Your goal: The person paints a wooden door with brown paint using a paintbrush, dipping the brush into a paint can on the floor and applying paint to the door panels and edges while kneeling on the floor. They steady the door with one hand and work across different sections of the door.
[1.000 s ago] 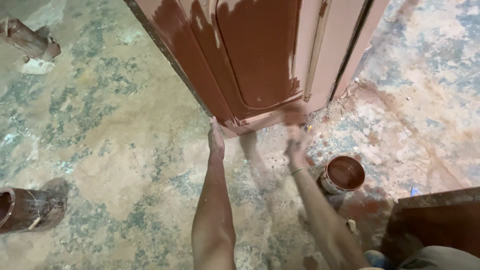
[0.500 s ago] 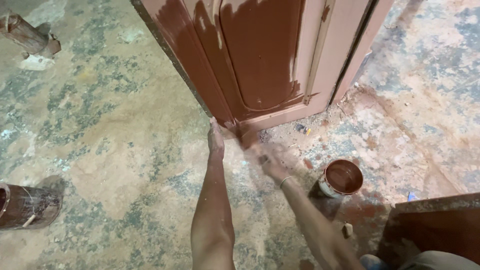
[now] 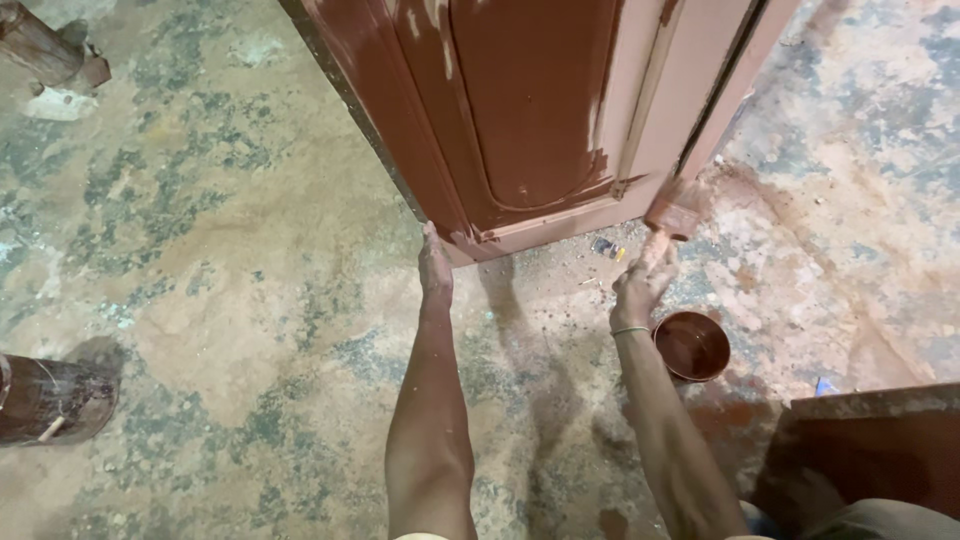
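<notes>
the left hand (image 3: 435, 268) presses open and flat on the bottom corner of the brown door (image 3: 530, 110). the right hand (image 3: 640, 285) grips a paintbrush (image 3: 672, 215) (wet with brown paint) at the door's lower edge. a paint can (image 3: 692, 346) sits just beside that wrist.

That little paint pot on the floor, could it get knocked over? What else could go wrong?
Maybe. The small round pot of brown paint sits right beside the right hand's forearm, so a swing back might tip it. The left hand steadies the brown wooden door's wet bottom corner and may smudge it. The flat paintbrush could drip onto the mottled concrete floor.
</notes>
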Motion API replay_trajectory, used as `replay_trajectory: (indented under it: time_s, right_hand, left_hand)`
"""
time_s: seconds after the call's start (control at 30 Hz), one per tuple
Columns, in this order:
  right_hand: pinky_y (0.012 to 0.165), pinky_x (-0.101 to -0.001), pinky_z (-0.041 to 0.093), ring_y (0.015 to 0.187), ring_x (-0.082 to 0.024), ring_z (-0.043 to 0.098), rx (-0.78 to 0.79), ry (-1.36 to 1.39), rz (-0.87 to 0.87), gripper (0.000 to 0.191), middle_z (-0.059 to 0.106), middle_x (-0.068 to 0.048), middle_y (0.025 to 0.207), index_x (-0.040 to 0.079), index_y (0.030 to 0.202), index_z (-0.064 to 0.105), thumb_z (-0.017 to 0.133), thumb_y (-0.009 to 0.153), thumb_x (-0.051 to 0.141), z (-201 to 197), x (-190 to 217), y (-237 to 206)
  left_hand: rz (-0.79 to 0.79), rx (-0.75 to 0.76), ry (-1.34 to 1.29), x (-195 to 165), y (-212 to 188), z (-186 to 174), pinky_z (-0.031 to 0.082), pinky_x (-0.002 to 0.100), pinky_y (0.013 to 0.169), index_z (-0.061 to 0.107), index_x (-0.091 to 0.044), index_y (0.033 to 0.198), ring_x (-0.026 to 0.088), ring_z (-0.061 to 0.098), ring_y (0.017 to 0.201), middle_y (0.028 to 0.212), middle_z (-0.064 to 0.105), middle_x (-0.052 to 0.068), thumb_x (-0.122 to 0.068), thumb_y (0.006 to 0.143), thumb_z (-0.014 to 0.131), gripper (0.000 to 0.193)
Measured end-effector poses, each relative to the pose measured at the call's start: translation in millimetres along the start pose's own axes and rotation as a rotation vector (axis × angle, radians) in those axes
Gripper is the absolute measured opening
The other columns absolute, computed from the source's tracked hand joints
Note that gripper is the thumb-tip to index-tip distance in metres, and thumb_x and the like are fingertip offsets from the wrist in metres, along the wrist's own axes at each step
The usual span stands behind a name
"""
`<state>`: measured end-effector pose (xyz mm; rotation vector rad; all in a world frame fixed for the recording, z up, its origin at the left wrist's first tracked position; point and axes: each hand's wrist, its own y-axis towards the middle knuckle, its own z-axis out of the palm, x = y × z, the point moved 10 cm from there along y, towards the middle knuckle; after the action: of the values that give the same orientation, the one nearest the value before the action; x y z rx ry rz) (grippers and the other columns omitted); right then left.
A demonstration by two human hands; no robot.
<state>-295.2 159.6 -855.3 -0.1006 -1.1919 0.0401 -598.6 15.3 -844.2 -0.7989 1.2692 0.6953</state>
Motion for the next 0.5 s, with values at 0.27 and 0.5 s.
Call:
replay_trajectory:
  time_s: [0.27, 0.5]
  right_hand:
    - [0.062, -0.0361, 0.051, 0.071, -0.021, 0.058, 0.654, -0.588, 0.03, 0.039, 0.062, -0.009, 0.086, 0.008, 0.135, 0.053, 0.051, 0.097, 0.017, 90, -58, -86]
    - [0.086, -0.0524, 0.053, 0.097, -0.047, 0.066, 0.762, -0.789, -0.5, 0.04, 0.065, -0.032, 0.117, -0.002, 0.144, 0.051, 0.052, 0.112, 0.022, 112, -31, -141]
  left_hand:
    - [0.01, -0.021, 0.006, 2, 3, 1, 0.023, 0.035, 0.124, 0.041, -0.003, 0.156, 0.022, 0.033, 0.153, 0.165, 0.038, 0.009, -0.054, 0.106, 0.034, 0.072]
    - [0.037, 0.015, -0.116, 15, 14, -4, 0.028, 0.035, 0.121, 0.045, 0.0, 0.153, 0.024, 0.04, 0.147, 0.16, 0.044, 0.014, -0.053, 0.106, 0.037, 0.072]
